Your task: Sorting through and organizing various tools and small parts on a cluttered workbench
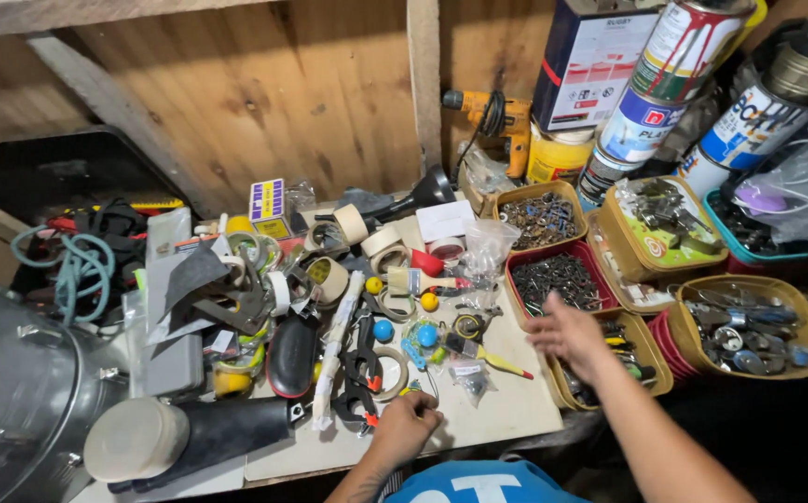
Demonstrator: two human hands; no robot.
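Above the cluttered counter (506,410), the person's right hand (567,335) hovers with fingers spread and palm down, holding nothing, over the near edge of a red tray of dark screws (558,279) and the yellow tray of small tools (623,359) just below it. The left hand (407,424) rests near the counter's front edge, fingers curled inward; whether they pinch some small part cannot be told. Just beside the left hand lie black clamps with orange tips (362,368), a ring of tape (393,371) and a small clear bag (469,377). Between the two hands lies a yellow-handled screwdriver (488,357); its long axis runs diagonally, the yellow handle toward the right hand and lower right, the dark end toward upper left.

For a clean pick from the trays, the open hand would do best to come straight down and close on a single piece with the fingertips, since the screws lie tangled and a sweeping grip would drag neighbours out. The screwdriver is best taken across its handle, at right angles to its axis. Behind the trays stand paint cans (674,74) and a yellow drill (497,116).
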